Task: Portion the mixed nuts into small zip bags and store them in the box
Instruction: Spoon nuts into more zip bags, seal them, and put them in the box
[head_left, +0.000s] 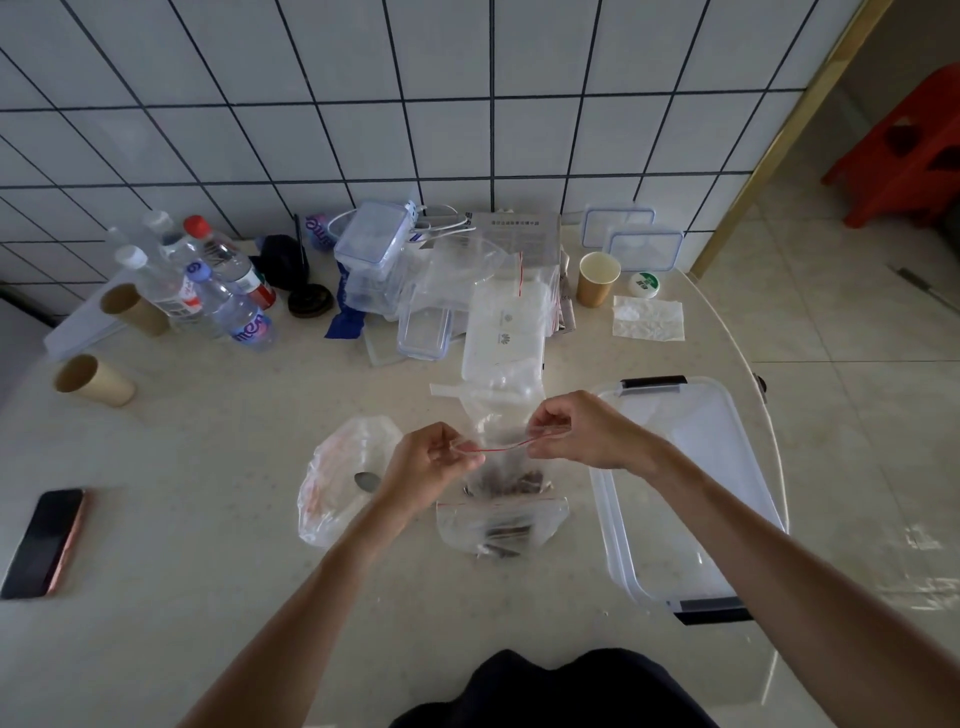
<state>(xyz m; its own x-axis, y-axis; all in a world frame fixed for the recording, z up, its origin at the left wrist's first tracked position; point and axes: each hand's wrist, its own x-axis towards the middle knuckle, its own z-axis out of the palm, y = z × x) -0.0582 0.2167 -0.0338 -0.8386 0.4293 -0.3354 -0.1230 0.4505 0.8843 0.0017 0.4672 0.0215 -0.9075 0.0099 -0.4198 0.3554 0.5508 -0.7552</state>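
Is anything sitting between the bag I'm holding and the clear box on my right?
Nothing visible. The zip bag, pinched by the left hand and right hand, hangs just left of the open box, with only bare table between them.

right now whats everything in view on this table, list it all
zip bag: one, clear with a red seal, nuts inside, held up at centre
second bag: one, clear, nuts inside, flat beneath the first
box: one, clear, black latches, right
loose bag: one, clear, spoon inside, left of centre
phone: one, black, far left
paper cups: three, tan, one upright, two lying
bottles: several, clear, back left
small containers: stack, clear, back centre
left hand: pinches the seal
right hand: pinches the seal
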